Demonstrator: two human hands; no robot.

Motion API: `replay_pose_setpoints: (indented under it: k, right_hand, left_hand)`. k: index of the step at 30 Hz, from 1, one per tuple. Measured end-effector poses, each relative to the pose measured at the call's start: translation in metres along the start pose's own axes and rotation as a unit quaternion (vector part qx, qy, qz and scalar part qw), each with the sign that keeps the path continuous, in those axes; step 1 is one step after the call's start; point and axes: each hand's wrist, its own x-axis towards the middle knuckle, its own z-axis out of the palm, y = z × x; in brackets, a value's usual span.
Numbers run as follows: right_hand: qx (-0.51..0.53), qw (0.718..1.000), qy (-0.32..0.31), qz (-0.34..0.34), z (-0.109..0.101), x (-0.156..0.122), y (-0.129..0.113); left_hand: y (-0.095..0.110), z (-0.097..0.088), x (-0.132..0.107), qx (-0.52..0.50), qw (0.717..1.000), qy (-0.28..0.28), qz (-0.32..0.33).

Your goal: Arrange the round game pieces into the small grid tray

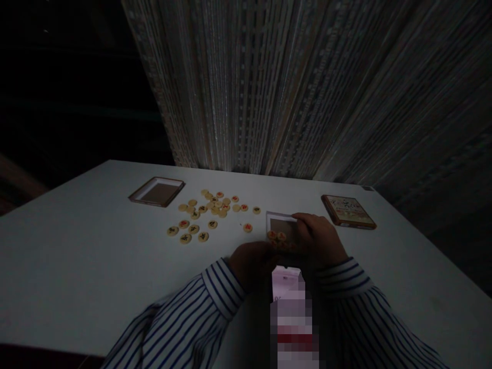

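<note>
A small shallow box (282, 225) with a pale inner wall is between my hands, low over the white table. Several round Chinese chess pieces with red characters lie in its near part, among them one piece (282, 236) by the left side. My right hand (321, 240) grips the right side, fingers over the far rim. At the near left corner, my left hand (251, 261) is closed on the box, its fingertips lost in shadow. To the left, many loose chess pieces (217, 205) are scattered, with red or black characters or blank faces up. One red-marked piece (248, 227) lies closest to the box.
A shallow open tray (156, 191) stands at the far left of the white table (96, 256). On the right lies a flat box with a printed cover (348, 211). String curtains (246, 87) hang behind the table. A bright, partly pixelated screen (288, 287) shows below my hands.
</note>
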Motion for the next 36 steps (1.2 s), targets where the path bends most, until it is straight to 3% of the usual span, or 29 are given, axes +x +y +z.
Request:
replay_pose_setpoints:
  k: [5, 14, 21, 29, 36]
  right_hand:
    - [0.005, 1.000, 0.018, -0.007, 0.000, 0.001, 0.000]
    - [0.022, 0.999, -0.015, 0.026, -0.002, 0.000, -0.005]
    - [0.023, 0.999, -0.030, 0.016, 0.001, -0.001, -0.004]
    - [0.029, 0.999, -0.023, 0.011, 0.002, -0.001, -0.002]
    - [0.061, 0.998, -0.007, 0.018, 0.000, -0.001, -0.003]
  left_hand:
    - [0.000, -0.007, -0.006, -0.026, 0.999, 0.004, -0.019]
    - [-0.016, -0.042, -0.015, -0.007, 0.994, 0.107, -0.032]
    - [-0.045, -0.072, -0.021, -0.026, 0.982, 0.174, -0.071]
    - [-0.090, -0.129, -0.006, -0.049, 0.957, 0.266, -0.109]
    - [-0.127, -0.134, -0.015, -0.037, 0.941, 0.306, -0.137]
